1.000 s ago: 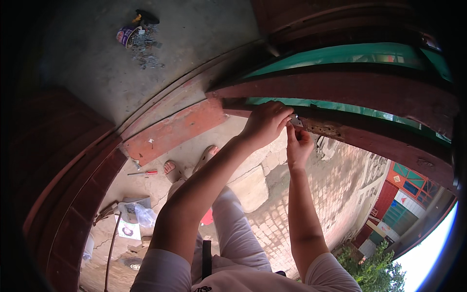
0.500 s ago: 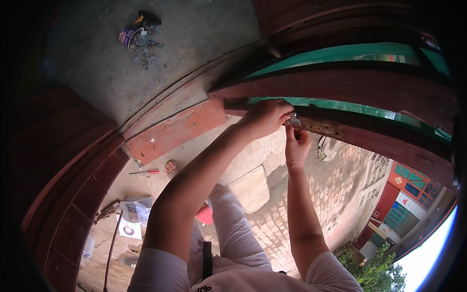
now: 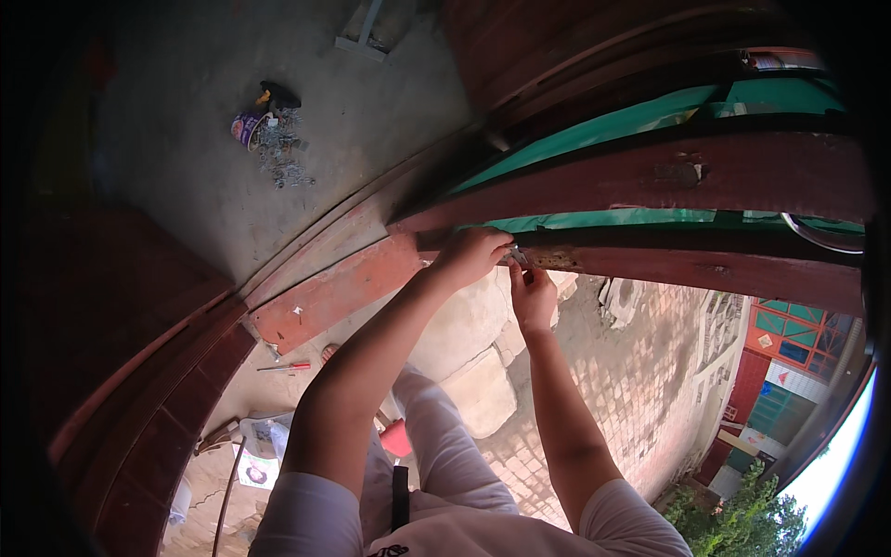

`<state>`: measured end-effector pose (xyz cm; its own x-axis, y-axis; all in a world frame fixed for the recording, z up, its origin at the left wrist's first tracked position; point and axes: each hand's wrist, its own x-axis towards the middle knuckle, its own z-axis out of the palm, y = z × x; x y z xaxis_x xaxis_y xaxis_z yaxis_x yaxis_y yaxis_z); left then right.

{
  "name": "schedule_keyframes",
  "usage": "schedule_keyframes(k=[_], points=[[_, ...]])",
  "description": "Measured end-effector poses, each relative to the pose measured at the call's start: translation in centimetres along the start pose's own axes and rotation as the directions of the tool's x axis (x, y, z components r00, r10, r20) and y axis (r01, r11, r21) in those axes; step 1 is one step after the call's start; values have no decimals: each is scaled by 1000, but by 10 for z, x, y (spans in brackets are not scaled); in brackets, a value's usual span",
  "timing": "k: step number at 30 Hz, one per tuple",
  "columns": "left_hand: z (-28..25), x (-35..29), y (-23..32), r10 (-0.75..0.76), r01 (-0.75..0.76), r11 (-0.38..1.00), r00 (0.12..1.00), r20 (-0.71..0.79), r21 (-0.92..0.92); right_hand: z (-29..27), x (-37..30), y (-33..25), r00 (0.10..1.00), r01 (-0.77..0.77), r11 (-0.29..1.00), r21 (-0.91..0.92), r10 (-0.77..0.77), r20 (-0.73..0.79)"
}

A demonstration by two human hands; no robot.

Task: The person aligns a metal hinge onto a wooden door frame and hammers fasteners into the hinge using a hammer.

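Both hands meet at the edge of a dark red wooden door [image 3: 640, 263]. A small silvery metal fitting [image 3: 519, 252] lies against that edge; its exact kind cannot be made out. My left hand [image 3: 471, 252] is closed, thumb and fingertips pinching the fitting's upper left end. From below, my right hand [image 3: 534, 295] is closed too, with thumb and finger pressed to its lower side. Just right of the fitting is a patch of bare, scarred wood [image 3: 560, 263]. My fingers hide part of the metal piece.
A tipped purple tub [image 3: 245, 128] has spilled small metal hardware [image 3: 281, 153] over the grey floor. A reddish threshold board [image 3: 339, 292] spans the doorway. Below lie a red-handled screwdriver [image 3: 286, 367] and a picture sheet [image 3: 258, 469]. A curved metal handle [image 3: 821, 237] sits at right.
The view has shifted, so the hands and door edge appear lower and farther left. Both hands keep their hold on the metal fitting, with only slight finger changes.
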<state>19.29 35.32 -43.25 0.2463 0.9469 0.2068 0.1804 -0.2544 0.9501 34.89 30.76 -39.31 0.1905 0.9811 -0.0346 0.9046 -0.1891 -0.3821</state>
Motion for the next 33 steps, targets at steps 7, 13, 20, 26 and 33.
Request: schedule_keyframes(k=[7, 13, 20, 26, 33], points=[[5, 25, 17, -73, 73, 997, 997, 4, 22, -14, 24, 7, 999, 33, 991, -126, -34, -6], [2, 21, 48, -305, 271, 930, 946, 106, 248, -22, 15, -11, 979, -103, 984, -143, 126, 162], [16, 11, 46, -239, 171, 865, 967, 88, 472, -11, 5, -11, 931, -118, 989, -89, 141, 336], [19, 33, 44, -258, 216, 911, 963, 77, 352, -29, 27, -31, 912, -101, 988, -114, 138, 387], [32, 40, 18, -359, 350, 932, 926, 114, 98, -46, 42, -49, 892, -141, 981, -132, 184, 413]])
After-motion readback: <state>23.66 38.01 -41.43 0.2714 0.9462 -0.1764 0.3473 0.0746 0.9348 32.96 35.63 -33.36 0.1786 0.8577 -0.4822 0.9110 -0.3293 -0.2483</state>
